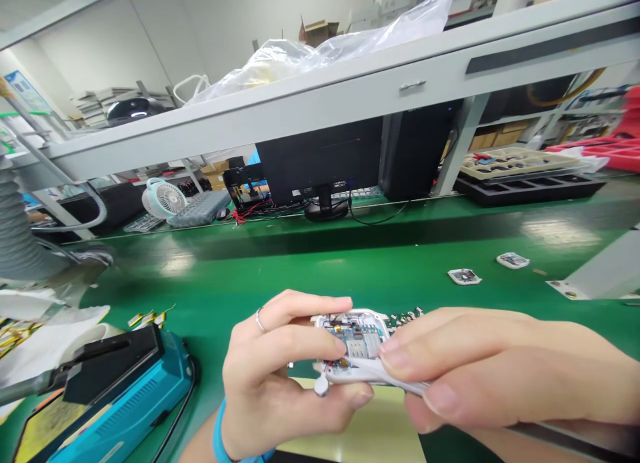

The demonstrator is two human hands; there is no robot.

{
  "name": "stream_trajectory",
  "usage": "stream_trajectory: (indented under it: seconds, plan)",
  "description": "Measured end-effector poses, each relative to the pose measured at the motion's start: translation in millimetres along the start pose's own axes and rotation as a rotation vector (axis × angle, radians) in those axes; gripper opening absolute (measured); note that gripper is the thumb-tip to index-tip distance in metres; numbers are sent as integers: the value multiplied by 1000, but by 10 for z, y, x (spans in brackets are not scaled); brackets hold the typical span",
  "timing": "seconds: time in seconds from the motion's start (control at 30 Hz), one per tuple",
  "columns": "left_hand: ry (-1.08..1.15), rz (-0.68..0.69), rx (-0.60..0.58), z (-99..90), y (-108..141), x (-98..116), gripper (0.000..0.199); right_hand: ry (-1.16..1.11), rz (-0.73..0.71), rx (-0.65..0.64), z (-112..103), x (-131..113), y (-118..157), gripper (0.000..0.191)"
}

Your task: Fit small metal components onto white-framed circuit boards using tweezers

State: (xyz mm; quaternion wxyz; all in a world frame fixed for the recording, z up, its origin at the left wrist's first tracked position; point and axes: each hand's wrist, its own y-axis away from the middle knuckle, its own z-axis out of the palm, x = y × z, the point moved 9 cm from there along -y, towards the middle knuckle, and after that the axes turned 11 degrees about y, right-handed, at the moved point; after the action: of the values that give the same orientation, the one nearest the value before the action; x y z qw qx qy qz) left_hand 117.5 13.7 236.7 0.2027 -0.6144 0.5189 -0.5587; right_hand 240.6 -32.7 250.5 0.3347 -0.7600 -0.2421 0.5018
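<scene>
The green surface (320,263) crosses the whole view, and all positions here are given relative to it. A grey shelf (250,120) spans above the surface and carries a clear plastic bag (310,56). A black monitor (320,163) stands along the far side of the surface, and a black tray (530,191) lies at the far right. A blue heat sealer (125,400) sits at the near left. Two small white modules (464,276) lie right of centre.

The left hand (280,376) and the right hand (475,363) hold a white device housing (353,326) just above the near middle of the surface. The left fingers (295,313) are curled and pressed together over the housing, with one fingertip on its exposed circuit board (357,336). The right fingers (430,336) are pressed together, pinching a white plastic strip (380,376) against the lower edge of the housing. Small dark parts (405,314) lie on the surface just behind the housing.

Caution: excess fingertip pressure may flex or damage the exposed board. A loosened pinch may let the strip slip or drop the housing onto the small parts, scattering them.
</scene>
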Motion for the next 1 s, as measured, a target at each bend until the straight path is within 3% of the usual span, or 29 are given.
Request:
stream_trajectory:
  seconds: [0.67, 1.0]
  plan:
    - [6, 3, 18, -16, 28, -8, 26, -94, 96, -43, -12, 27, -21, 45]
    - [-1, 15, 56, -30, 11, 22, 22, -88, 99, -15, -26, 23, -15, 41]
